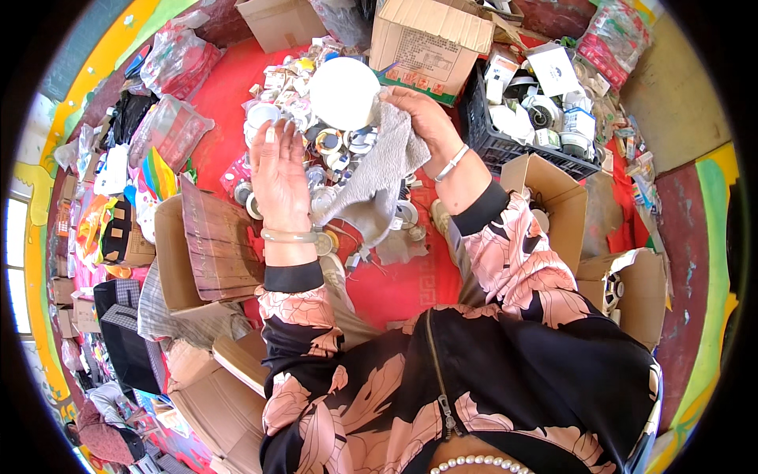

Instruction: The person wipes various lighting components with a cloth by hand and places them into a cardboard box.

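The left hand (283, 182) was open; the right hand (427, 126) gripped limp grey cloth (385, 162) whose dangling end might have snagged round fittings (407, 213).

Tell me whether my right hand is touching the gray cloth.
Touching. The head view shows your right hand gripping one end of the gray cloth, the rest draping away from it.

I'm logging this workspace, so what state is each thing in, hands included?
Left hand: open, fingers extended
Right hand: closed on the grey cloth
Grey cloth: crumpled, hanging down
White disc: beside the right hand; whether gripped, cannot tell
Black crate: heaped full
Left cardboard box: open
Right cardboard box: open, things inside
Jacket zip: fastened
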A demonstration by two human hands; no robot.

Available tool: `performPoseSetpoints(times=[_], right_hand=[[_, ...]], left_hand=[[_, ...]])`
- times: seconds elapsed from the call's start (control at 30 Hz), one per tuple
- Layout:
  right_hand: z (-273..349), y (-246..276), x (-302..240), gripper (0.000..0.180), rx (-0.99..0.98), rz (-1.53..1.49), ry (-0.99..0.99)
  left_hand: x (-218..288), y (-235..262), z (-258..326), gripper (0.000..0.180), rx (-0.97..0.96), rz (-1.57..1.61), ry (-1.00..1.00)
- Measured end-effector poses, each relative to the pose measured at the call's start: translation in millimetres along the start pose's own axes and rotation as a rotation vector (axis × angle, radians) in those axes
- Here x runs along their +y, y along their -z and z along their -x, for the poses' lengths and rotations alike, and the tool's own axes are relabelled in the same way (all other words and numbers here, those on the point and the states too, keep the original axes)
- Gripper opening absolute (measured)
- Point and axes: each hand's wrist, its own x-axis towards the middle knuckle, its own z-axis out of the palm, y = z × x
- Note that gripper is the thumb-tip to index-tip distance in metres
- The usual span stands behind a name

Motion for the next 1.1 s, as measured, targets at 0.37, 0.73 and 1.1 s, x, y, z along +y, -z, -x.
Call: performPoseSetpoints(times=[0.37,0.73,1.1], right_hand=[[7,-22,15,0.011,-0.177,0.116,-0.121],[14,-19,-28,0.023,0.225,0.264,0.298],[32,-73,47,0.039,0.07,1.313,0.883]], left_hand=[[-5,-20,10,0.073,-0.119,0.199,0.353],[-15,-22,11,0.042,0.144,0.18,0.288],[-26,-22,22,0.059,-0.101,0.213,0.279]])
